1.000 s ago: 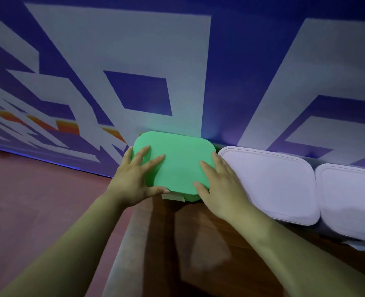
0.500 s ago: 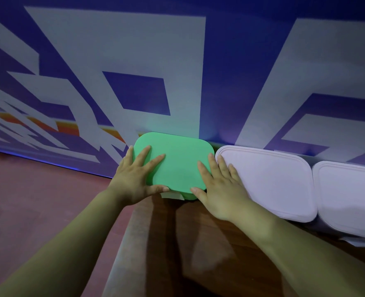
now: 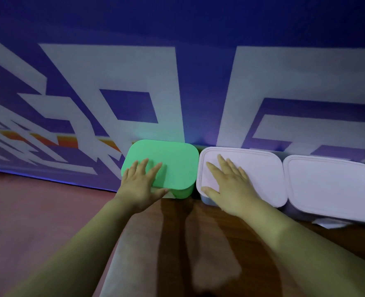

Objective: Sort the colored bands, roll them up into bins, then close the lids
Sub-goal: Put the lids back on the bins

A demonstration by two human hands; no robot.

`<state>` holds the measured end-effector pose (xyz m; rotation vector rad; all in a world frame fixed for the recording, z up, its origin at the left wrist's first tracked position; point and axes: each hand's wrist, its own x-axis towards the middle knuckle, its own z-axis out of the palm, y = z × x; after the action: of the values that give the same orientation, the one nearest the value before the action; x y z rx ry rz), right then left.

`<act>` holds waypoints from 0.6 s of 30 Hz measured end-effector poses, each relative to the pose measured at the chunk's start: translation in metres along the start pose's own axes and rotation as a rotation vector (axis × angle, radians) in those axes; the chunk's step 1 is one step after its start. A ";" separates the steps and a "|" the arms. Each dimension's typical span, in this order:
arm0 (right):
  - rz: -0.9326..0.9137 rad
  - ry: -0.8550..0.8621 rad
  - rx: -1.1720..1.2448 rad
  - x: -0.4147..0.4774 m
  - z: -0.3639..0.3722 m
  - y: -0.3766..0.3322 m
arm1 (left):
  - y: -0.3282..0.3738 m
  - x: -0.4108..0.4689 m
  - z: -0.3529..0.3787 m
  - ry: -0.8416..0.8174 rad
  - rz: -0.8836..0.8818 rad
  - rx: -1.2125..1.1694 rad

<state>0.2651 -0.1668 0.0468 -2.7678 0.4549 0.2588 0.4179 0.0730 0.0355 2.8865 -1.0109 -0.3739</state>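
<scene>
Three lidded bins stand in a row at the table's far edge. A green lid (image 3: 173, 161) covers the leftmost bin. My left hand (image 3: 142, 185) lies flat on its near left corner, fingers spread. The middle bin has a pale lilac lid (image 3: 260, 170), and my right hand (image 3: 228, 185) rests flat on its near left part, fingers apart. A second pale lid (image 3: 331, 185) covers the bin at the right. No coloured bands are visible; the bins' contents are hidden.
The bins stand against a blue and white patterned wall banner (image 3: 134, 93). The brown wooden table (image 3: 209, 243) runs toward me, its left edge near my left forearm. A reddish floor (image 3: 38, 211) lies to the left. A white scrap (image 3: 327, 222) pokes out under the right bin.
My right hand has left the green lid and moved right onto the middle pale lid. My left hand stays on the green lid. The view has shifted slightly.
</scene>
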 end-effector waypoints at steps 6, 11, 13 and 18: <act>0.206 0.057 -0.031 -0.087 -0.023 0.069 | 0.091 -0.032 0.010 0.018 0.090 -0.031; 0.384 0.106 -0.060 -0.179 -0.033 0.130 | 0.173 -0.064 0.020 0.053 0.239 -0.039; 0.454 0.097 -0.056 -0.217 -0.034 0.155 | 0.206 -0.077 0.025 0.057 0.288 -0.064; 0.616 0.099 -0.019 -0.309 -0.027 0.218 | 0.292 -0.112 0.048 -0.010 0.429 -0.071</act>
<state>-0.0933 -0.2856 0.0801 -2.5884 1.3296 0.2633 0.1446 -0.0852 0.0517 2.5112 -1.5345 -0.3822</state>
